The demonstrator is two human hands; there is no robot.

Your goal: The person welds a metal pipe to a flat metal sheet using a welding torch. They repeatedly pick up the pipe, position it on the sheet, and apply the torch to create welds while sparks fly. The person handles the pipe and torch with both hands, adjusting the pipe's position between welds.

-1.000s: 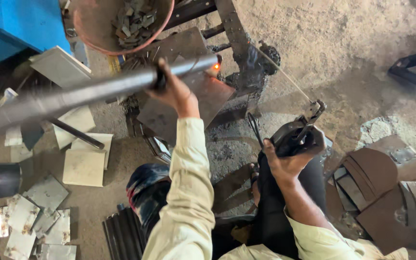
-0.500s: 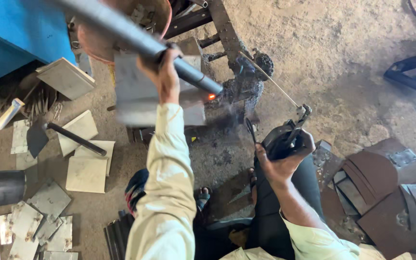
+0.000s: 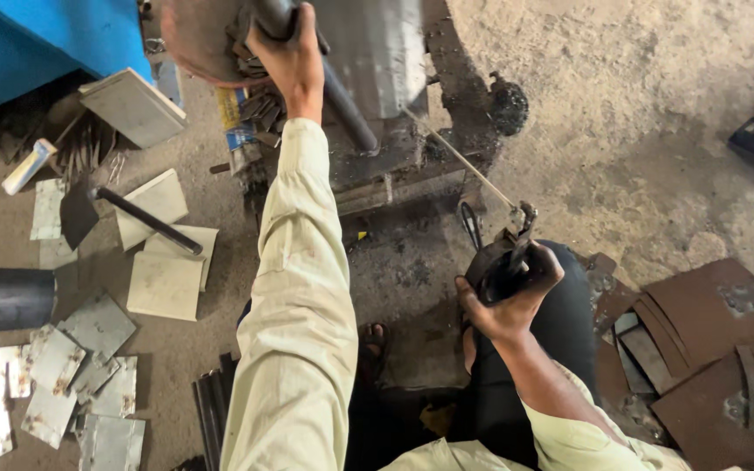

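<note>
We hold the rod holder near us and the dark pipe at the far stand.
Our right hand (image 3: 508, 292) is clenched around the black electrode holder (image 3: 503, 266) at 4 o'clock, its thin rod (image 3: 460, 157) slanting toward the metal stand (image 3: 394, 166); no spark shows at the tip. Farther, at 12 o'clock, our left hand (image 3: 290, 57) wraps the dark pipe (image 3: 346, 109) over the stand; cut plates (image 3: 163, 283) lie unjoined on the floor.
</note>
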